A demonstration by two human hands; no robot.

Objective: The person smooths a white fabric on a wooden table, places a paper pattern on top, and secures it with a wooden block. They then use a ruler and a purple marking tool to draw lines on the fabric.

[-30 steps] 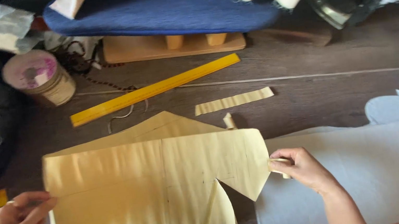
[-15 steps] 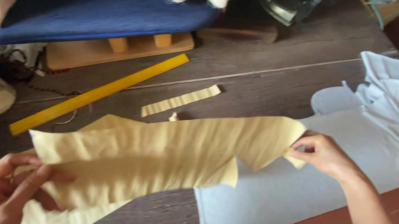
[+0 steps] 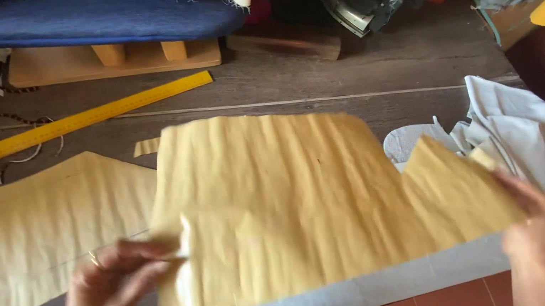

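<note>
The left edge of a yellow paper piece (image 3: 294,200) is pinched by the fingers (image 3: 147,254) of the left hand (image 3: 104,300). Its right corner is gripped by the right hand (image 3: 531,222). The paper is held flat, just above a grey cloth (image 3: 379,287) on the counter (image 3: 383,75). A second yellow sheet (image 3: 32,232) lies to the left, and a yellow ruler (image 3: 77,122) lies behind it.
</note>
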